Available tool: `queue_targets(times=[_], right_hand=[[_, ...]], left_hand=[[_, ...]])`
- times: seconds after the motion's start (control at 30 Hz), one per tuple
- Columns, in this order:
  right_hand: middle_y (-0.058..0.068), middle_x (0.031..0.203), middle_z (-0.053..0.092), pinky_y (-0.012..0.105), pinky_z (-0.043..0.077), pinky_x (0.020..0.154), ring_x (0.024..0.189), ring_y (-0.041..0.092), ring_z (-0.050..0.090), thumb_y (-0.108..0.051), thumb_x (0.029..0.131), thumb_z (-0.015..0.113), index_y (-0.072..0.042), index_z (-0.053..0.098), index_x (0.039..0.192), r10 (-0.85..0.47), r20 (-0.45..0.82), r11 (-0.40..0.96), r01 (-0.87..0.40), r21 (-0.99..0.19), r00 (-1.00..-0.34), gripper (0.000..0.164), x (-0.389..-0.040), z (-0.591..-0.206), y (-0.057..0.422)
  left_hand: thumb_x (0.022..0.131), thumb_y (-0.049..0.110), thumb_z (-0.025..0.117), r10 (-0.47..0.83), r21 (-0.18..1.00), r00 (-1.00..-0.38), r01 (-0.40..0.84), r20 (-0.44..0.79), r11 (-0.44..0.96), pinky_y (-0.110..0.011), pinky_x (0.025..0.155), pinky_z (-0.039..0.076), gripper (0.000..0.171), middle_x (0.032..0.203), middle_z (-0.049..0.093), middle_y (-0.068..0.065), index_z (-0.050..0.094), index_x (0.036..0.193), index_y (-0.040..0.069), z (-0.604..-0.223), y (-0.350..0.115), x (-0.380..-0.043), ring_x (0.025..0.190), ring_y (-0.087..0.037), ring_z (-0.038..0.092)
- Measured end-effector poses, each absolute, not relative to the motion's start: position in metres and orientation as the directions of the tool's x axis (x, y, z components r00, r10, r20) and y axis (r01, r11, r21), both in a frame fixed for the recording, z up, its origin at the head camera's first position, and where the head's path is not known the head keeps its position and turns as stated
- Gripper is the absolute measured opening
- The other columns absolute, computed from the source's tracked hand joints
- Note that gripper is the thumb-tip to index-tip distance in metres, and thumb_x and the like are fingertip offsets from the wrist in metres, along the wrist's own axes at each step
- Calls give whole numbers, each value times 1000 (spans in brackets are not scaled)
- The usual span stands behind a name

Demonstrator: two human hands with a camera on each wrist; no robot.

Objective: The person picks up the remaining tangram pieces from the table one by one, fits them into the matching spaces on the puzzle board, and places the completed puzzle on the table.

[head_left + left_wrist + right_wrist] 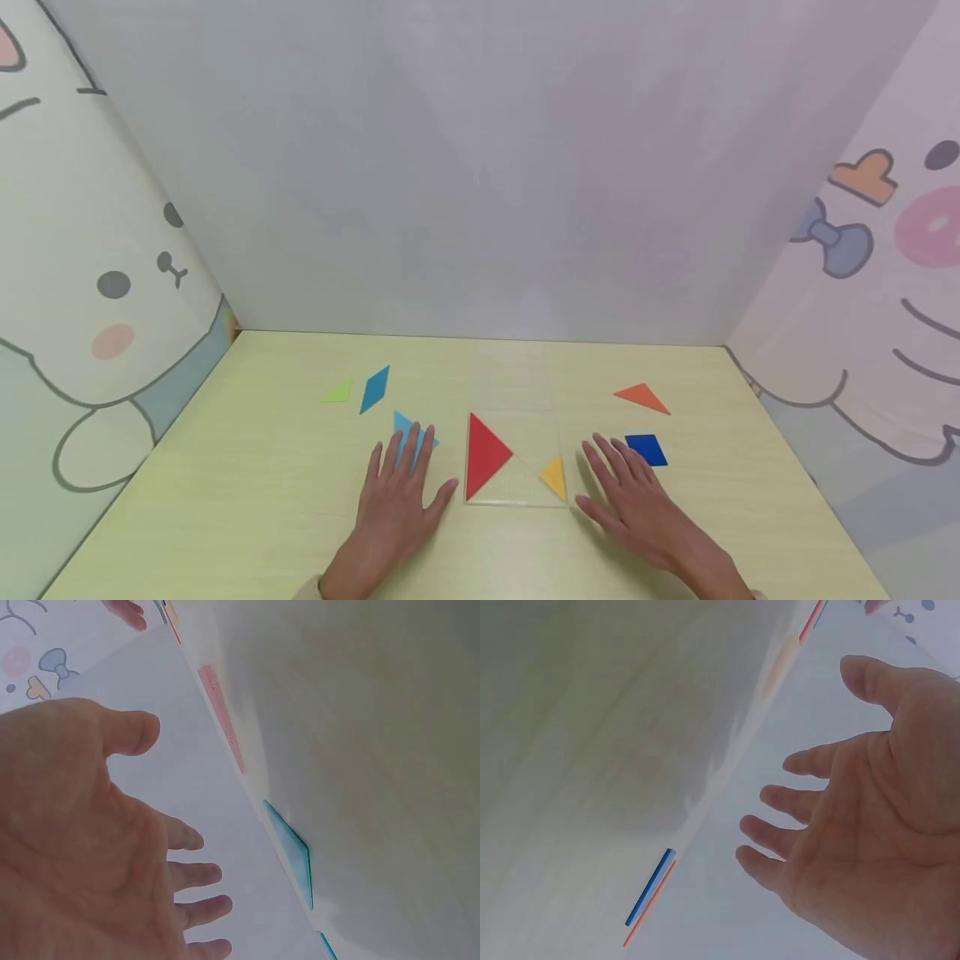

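Observation:
My left hand [397,508], fingers spread and nearly straight, hovers over the table and partly covers a light blue triangle [402,423]. On the other side, my right hand [637,508] holds nothing, its fingers extended beside a dark blue four-sided piece [649,451]. Both wrist views show bare palms above the tabletop. Between the hands lies a clear rectangular tray [517,503]. Inside it, a large red triangle [486,458] sits along the left edge and a small yellow triangle [555,478] along the right edge.
Farther left lie a small green triangle [340,393] and a blue parallelogram [375,390]. An orange triangle [643,397] is at the back right. The pale wooden table [247,467] meets a plain backdrop [465,192] behind, with cartoon-printed panels on both sides.

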State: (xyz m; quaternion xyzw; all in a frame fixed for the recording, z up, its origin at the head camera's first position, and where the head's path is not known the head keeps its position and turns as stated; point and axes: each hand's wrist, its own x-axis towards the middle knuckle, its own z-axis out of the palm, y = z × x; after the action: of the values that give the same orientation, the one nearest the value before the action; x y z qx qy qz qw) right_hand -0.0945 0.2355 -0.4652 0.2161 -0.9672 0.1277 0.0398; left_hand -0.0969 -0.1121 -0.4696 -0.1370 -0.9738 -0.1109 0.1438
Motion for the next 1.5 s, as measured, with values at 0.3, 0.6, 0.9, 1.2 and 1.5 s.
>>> queue_targets(times=[0.3, 0.6, 0.9, 1.2, 1.5], right_hand=[[10, 159, 42, 62, 35, 113, 142, 36, 42, -55, 103, 54, -10, 40, 158, -465, 59, 839, -461, -290, -883, 73, -100, -462, 230], [7, 160, 41, 58, 42, 109, 139, 30, 44, -51, 103, 58, -10, 40, 158, -563, 2, 790, -539, -292, -826, 71, -103, -464, 225], [7, 159, 43, 59, 45, 104, 136, 31, 47, -41, 101, 64, -10, 42, 157, -614, 5, 762, -594, -257, -790, 67, -106, -463, 226], [3, 159, 45, 56, 48, 102, 135, 30, 49, -34, 104, 62, -16, 43, 158, -627, -11, 749, -599, -282, -779, 60, -105, -461, 226], [3, 156, 49, 53, 49, 102, 132, 29, 50, -25, 103, 63, -18, 47, 156, -614, -10, 757, -585, -291, -790, 56, -104, -460, 225]], left_hand=[[96, 45, 65, 211, 207, -931, 279, 297, 938, -59, 107, 40, 71, 149, 51, -19, 47, 152, 4, -463, -110, -102, 126, -43, 52], [95, 39, 67, 194, 230, -931, 271, 309, 935, -58, 101, 43, 64, 139, 54, -20, 52, 145, 2, -462, -110, -112, 117, -41, 51], [93, 34, 70, 209, 238, -934, 282, 289, 929, -59, 101, 42, 56, 128, 57, -20, 57, 136, -1, -461, -111, -121, 117, -41, 51], [92, 27, 74, 235, 276, -950, 287, 205, 917, -60, 101, 43, 54, 128, 55, -20, 58, 134, -2, -458, -117, -130, 116, -40, 51], [91, 22, 76, 251, 317, -960, 277, 119, 907, -57, 97, 47, 50, 125, 57, -18, 60, 132, -1, -456, -123, -137, 113, -37, 51]])
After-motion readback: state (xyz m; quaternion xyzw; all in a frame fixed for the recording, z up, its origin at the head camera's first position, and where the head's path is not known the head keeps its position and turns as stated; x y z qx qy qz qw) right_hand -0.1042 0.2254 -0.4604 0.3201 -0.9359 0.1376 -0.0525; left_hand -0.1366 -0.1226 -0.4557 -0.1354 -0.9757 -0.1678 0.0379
